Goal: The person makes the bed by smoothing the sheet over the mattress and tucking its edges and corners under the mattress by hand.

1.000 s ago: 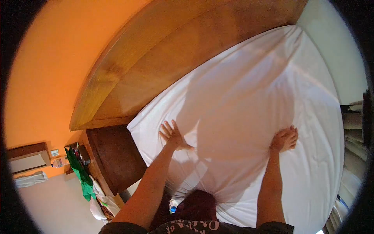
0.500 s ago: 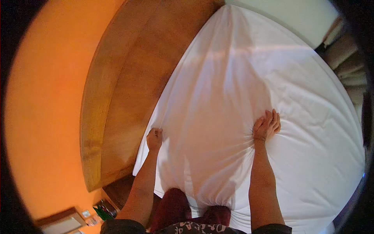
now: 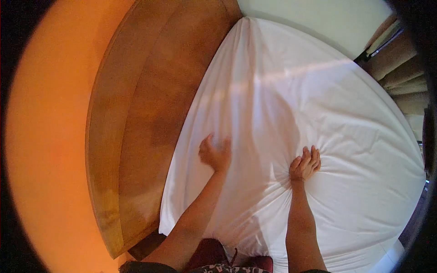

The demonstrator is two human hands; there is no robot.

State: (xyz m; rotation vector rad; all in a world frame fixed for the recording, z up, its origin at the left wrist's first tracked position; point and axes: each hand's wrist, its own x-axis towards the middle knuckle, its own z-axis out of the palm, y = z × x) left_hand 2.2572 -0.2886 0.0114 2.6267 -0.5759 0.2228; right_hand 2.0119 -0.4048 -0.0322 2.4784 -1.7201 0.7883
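A white fitted sheet (image 3: 364, 168) covers the mattress below me. My right hand (image 3: 306, 164) presses down on it with the fingers spread, and creases run outward from the palm. Left of it, my left hand (image 3: 215, 152) hovers over or brushes the sheet on the headboard side. Its thumb stands away from the fingers, which are blurred by motion, and I see no cloth held in it.
A wooden headboard (image 3: 150, 118) runs along the mattress's left edge, against an orange wall (image 3: 50, 136). A pale wall (image 3: 314, 22) borders the far end. Brown curtains (image 3: 400, 68) hang at the far right. My knees (image 3: 207, 255) are on or against the near edge.
My left hand has left the sheet's edge by the headboard, moved right and opened. My right hand stays pressed on the sheet. The view has shifted slightly.
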